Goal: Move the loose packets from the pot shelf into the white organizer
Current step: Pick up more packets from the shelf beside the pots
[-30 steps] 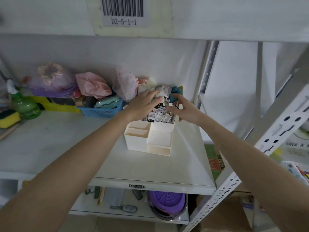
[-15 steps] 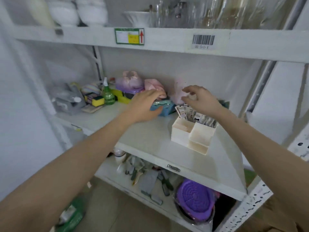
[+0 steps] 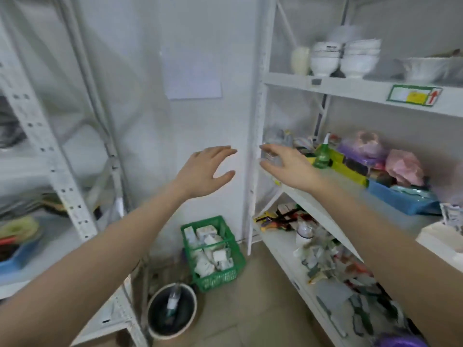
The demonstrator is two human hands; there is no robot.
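Observation:
The white organizer (image 3: 441, 237) shows only partly at the right edge, standing on the middle shelf (image 3: 350, 194), with a few packets (image 3: 451, 215) sticking up behind it. My left hand (image 3: 208, 169) is raised in mid-air in front of the white wall, fingers spread and empty. To its right, my right hand (image 3: 288, 164) hovers by the shelf's upright post, fingers apart, holding nothing. Both hands are well left of the organizer. A shelf unit on the left holds blurred items; I cannot make out loose packets there.
A green crate (image 3: 213, 251) of small boxes and a dark bucket (image 3: 171, 310) sit on the floor between the two shelf units. The right unit carries white bowls (image 3: 345, 58) on top, a green bottle (image 3: 322, 155), a blue basket (image 3: 400, 199), and clutter below.
The view has swung left, away from the organizer toward the wall and left shelf unit. Both hands left the organizer and packets and now hang open in the air.

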